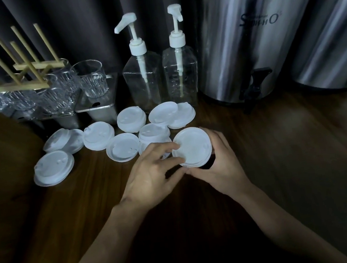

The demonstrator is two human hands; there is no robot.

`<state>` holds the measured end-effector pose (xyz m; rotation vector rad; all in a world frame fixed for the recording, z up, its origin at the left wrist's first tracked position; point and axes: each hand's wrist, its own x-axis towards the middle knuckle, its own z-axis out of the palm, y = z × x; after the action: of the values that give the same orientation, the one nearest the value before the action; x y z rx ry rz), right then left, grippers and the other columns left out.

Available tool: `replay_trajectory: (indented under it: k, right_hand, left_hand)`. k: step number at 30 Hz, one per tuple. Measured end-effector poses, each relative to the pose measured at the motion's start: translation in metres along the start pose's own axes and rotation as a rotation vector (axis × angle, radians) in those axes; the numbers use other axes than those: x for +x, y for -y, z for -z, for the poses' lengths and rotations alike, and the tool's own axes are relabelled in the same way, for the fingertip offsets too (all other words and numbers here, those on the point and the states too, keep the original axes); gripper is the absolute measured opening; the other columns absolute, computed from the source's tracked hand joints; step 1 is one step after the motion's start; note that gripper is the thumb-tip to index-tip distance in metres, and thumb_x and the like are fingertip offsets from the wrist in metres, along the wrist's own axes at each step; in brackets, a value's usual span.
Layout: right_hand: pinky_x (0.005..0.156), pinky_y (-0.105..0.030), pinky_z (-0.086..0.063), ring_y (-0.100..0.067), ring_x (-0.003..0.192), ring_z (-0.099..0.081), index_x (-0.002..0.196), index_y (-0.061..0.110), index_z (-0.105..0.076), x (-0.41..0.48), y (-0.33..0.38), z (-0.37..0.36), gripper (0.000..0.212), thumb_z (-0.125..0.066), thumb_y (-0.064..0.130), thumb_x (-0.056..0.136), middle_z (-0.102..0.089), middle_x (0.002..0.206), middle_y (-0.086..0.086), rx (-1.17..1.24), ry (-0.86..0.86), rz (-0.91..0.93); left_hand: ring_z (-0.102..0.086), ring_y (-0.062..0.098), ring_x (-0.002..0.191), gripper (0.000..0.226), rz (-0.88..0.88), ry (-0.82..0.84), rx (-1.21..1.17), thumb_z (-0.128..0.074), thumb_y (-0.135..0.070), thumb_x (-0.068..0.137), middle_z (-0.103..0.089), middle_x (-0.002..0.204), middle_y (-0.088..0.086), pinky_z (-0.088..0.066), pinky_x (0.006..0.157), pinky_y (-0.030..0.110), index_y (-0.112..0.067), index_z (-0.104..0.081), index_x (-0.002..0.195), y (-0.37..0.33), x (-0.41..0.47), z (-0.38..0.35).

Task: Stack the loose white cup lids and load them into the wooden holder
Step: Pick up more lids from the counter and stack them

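Both hands hold one white cup lid [193, 148] just above the dark wooden counter, tilted toward me. My right hand [221, 164] cups it from the right and below. My left hand [151, 174] pinches its left rim with thumb and fingers. Several loose white lids [124, 150] lie scattered on the counter to the left and behind, some overlapping, and a short stack [153, 134] stands right behind my left fingers. The wooden holder [27, 71] with upright pegs stands at the back left on top of glass cups.
Clear glass cups [92, 80] sit on metal trays at the back left. Two clear pump bottles [142, 69] stand at the back centre. Two large steel drink dispensers [250, 33] with black taps fill the back right. A brown wooden object lies at the left edge.
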<state>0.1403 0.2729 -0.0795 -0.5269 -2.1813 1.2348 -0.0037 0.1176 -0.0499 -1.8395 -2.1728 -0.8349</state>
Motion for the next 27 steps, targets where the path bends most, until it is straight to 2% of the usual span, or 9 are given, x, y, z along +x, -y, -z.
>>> replay_trajectory:
  k: [2, 4, 6, 8, 12, 15, 20, 24, 27]
  right_hand:
    - [0.103, -0.019, -0.044, 0.004, 0.136, -0.045, 0.147, 0.035, -0.046, -0.001, -0.001, 0.0, 0.092, -0.095, 0.032, 0.07, -0.043, 0.139, 0.032, 0.004, 0.014, -0.014]
    - [0.102, -0.018, -0.043, 0.009, 0.133, -0.045, 0.149, 0.036, -0.044, -0.002, -0.001, 0.0, 0.095, -0.092, 0.042, 0.068, -0.043, 0.142, 0.027, 0.012, 0.032, -0.03]
    - [0.099, -0.012, -0.04, 0.014, 0.13, -0.045, 0.15, 0.038, -0.041, -0.002, 0.001, 0.001, 0.098, -0.084, 0.055, 0.063, -0.041, 0.141, 0.03, 0.011, 0.058, -0.048]
    - [0.098, -0.009, -0.039, 0.016, 0.129, -0.044, 0.151, 0.04, -0.038, -0.002, 0.004, 0.001, 0.101, -0.082, 0.061, 0.063, -0.04, 0.141, 0.034, -0.002, 0.09, -0.055]
    - [0.102, -0.018, -0.043, 0.011, 0.133, -0.044, 0.154, 0.039, -0.036, -0.003, 0.005, 0.001, 0.097, -0.088, 0.048, 0.072, -0.041, 0.147, 0.027, -0.039, 0.127, -0.047]
    - [0.103, -0.018, -0.038, 0.007, 0.133, -0.042, 0.157, 0.033, -0.035, -0.003, 0.003, 0.002, 0.098, -0.091, 0.033, 0.077, -0.039, 0.148, 0.023, -0.079, 0.138, -0.043]
    - [0.102, -0.016, -0.037, 0.007, 0.134, -0.043, 0.156, 0.034, -0.036, -0.003, -0.001, 0.001, 0.095, -0.09, 0.034, 0.078, -0.041, 0.15, 0.021, -0.095, 0.149, -0.03]
    - [0.1, -0.009, -0.035, 0.013, 0.135, -0.042, 0.151, 0.037, -0.042, -0.004, -0.002, 0.002, 0.09, -0.092, 0.033, 0.076, -0.041, 0.14, 0.041, -0.068, 0.125, -0.012]
    - [0.1, -0.001, -0.033, 0.014, 0.136, -0.04, 0.146, 0.042, -0.043, -0.004, -0.001, 0.003, 0.087, -0.091, 0.033, 0.074, -0.039, 0.137, 0.051, -0.057, 0.101, 0.029]
  left_hand:
    - [-0.061, 0.025, 0.123, 0.018, -0.035, -0.003, -0.015, -0.085, -0.034, 0.086, -0.066, 0.135, 0.003, -0.056, 0.088, 0.047, -0.02, -0.084, 0.097, -0.001, 0.002, 0.0]
    - [-0.055, 0.026, 0.135, 0.015, -0.054, 0.005, -0.053, -0.084, -0.04, 0.086, -0.06, 0.146, 0.002, -0.051, 0.099, 0.048, -0.025, -0.084, 0.091, -0.003, 0.007, 0.002]
    - [-0.044, 0.024, 0.147, 0.016, -0.071, 0.014, -0.115, -0.085, -0.041, 0.085, -0.051, 0.156, 0.004, -0.043, 0.114, 0.044, -0.026, -0.084, 0.085, -0.006, 0.011, 0.004]
    - [-0.034, 0.021, 0.154, 0.016, -0.053, 0.045, -0.176, -0.086, -0.04, 0.084, -0.043, 0.163, 0.003, -0.038, 0.119, 0.04, -0.024, -0.084, 0.081, -0.009, 0.013, 0.006]
    - [-0.039, 0.015, 0.151, 0.024, 0.045, 0.098, -0.172, -0.082, -0.046, 0.084, -0.045, 0.162, -0.004, -0.051, 0.109, 0.045, -0.023, -0.079, 0.079, -0.009, 0.01, 0.002]
    - [-0.047, 0.018, 0.142, 0.039, 0.09, 0.022, -0.132, -0.077, -0.061, 0.081, -0.052, 0.155, -0.005, -0.051, 0.103, 0.04, -0.022, -0.075, 0.082, -0.006, 0.009, -0.001]
    - [-0.049, 0.02, 0.138, 0.059, 0.192, 0.001, -0.049, -0.068, -0.076, 0.075, -0.057, 0.149, -0.004, -0.051, 0.103, 0.042, -0.022, -0.069, 0.099, -0.011, 0.008, -0.002]
    - [-0.049, 0.016, 0.135, 0.074, 0.22, 0.028, -0.047, -0.063, -0.081, 0.077, -0.055, 0.15, -0.007, -0.048, 0.107, 0.039, -0.023, -0.071, 0.122, -0.012, 0.004, 0.0]
    - [-0.053, 0.018, 0.128, 0.082, 0.207, 0.012, -0.05, -0.058, -0.084, 0.079, -0.056, 0.147, -0.005, -0.051, 0.103, 0.045, -0.019, -0.072, 0.127, -0.011, 0.001, -0.001]
